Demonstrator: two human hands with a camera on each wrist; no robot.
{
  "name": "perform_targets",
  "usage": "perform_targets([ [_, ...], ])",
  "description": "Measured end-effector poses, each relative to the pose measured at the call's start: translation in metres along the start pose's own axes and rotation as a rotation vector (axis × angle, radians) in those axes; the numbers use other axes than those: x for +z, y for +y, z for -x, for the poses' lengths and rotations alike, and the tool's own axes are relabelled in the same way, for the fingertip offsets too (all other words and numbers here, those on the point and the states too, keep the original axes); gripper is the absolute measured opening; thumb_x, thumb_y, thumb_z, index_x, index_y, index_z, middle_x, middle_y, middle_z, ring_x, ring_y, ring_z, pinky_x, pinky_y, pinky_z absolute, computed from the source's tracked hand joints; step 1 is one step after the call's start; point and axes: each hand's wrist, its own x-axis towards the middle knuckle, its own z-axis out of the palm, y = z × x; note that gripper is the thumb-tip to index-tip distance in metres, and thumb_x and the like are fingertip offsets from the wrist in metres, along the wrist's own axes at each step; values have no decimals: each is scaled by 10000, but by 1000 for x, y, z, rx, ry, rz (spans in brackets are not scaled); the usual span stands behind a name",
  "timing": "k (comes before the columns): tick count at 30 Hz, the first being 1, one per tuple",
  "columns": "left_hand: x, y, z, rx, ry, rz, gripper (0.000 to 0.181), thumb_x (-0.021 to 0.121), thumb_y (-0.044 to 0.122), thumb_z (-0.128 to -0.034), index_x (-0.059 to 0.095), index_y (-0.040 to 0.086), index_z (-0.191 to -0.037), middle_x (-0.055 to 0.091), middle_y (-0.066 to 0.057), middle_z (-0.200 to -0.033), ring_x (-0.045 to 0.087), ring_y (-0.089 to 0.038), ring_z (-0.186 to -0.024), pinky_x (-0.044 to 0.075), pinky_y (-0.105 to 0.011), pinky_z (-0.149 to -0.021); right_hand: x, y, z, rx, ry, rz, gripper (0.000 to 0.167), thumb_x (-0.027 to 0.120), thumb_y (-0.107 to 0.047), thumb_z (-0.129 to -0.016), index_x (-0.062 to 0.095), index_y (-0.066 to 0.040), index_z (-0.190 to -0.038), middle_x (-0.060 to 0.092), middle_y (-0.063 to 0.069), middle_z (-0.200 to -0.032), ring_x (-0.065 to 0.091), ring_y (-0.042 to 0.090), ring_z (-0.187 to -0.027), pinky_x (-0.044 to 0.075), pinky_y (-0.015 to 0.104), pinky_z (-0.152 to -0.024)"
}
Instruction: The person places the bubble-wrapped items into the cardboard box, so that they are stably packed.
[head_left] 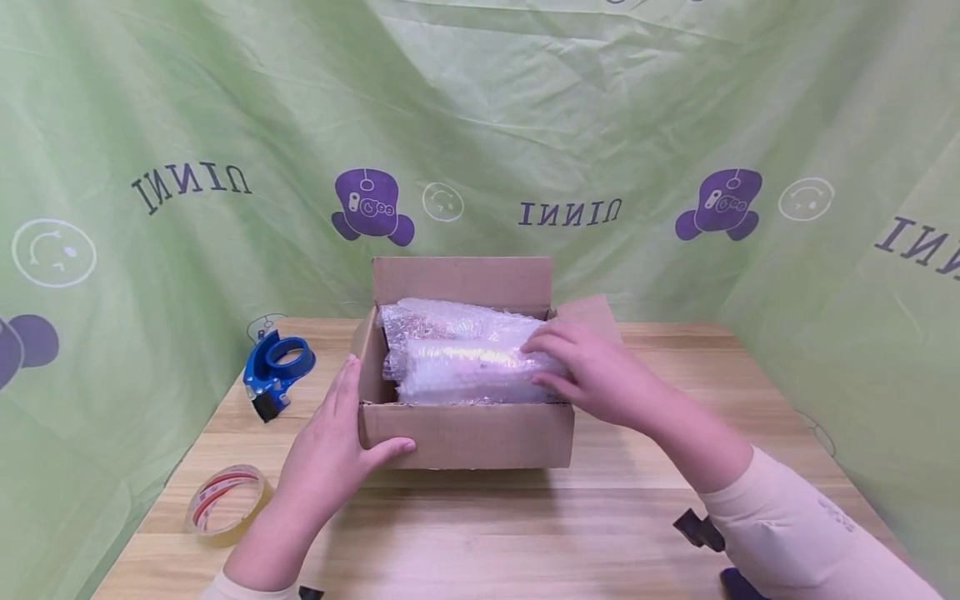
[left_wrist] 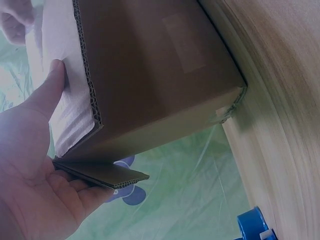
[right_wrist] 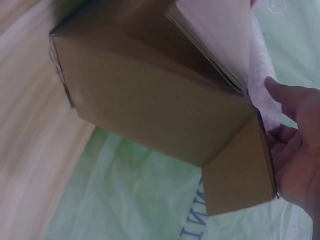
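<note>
An open cardboard box [head_left: 468,437] stands in the middle of the table. Two bubble-wrapped bundles lie in it: a front roll [head_left: 465,365] and, behind it, a rear bundle [head_left: 442,315]; what they contain is unclear. My left hand [head_left: 326,450] rests on the box's front left corner, thumb along the front flap [left_wrist: 65,107], fingers against the small side flap [left_wrist: 102,174]. My right hand [head_left: 600,371] holds the front roll's right end, fingers on top and thumb nearer me. In the right wrist view its thumb touches the bubble wrap [right_wrist: 261,85] beside the right flap [right_wrist: 237,170].
A blue tape dispenser [head_left: 262,371] lies at the table's left edge. Nearer me sits a roll of clear tape [head_left: 201,517]. Dark objects [head_left: 701,531] show beside my right sleeve. Green printed cloth [head_left: 480,125] hangs behind and at both sides.
</note>
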Motion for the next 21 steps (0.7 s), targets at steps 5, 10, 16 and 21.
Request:
perform_targets([
  [5, 1, 2, -1, 4, -9, 2, 1256, 685, 732, -723, 36, 91, -1587, 163, -179, -1631, 314, -442, -1423, 370, -638, -1064, 13, -2, 0, -35, -52, 24, 289, 715, -245, -908, 674, -168, -1184, 629, -2, -1177, 598, 173, -1100, 517, 372, -960],
  [10, 1, 2, -2, 8, -12, 3, 1256, 677, 741, -722, 44, 83, -1586, 166, -181, -1630, 312, -439, -1425, 373, -637, -1062, 22, -4, 2, -26, -72, 27, 297, 707, -262, -915, 681, -184, -1201, 633, -1, -1183, 597, 171, -1102, 518, 368, -957],
  [16, 1, 1, -2, 15, -10, 2, 1262, 693, 730, -719, 38, 89, -1587, 160, -180, -1631, 311, -442, -1424, 372, -638, -1061, 24, -7, 3, -16, -93, 37, 323, 675, -262, -938, 675, -188, -1252, 633, 9, -1242, 578, 185, -1171, 494, 384, -1011],
  [21, -1, -3, -3, 6, -32, 18, 1284, 691, 749, -702, 8, 123, -1590, 80, -123, -1654, 234, -414, -1466, 326, -647, -1089, 23, -9, 5, 17, -118, 39, 454, 655, -320, -948, 581, -205, -1381, 542, 46, -1407, 497, 230, -1307, 449, 432, -1077],
])
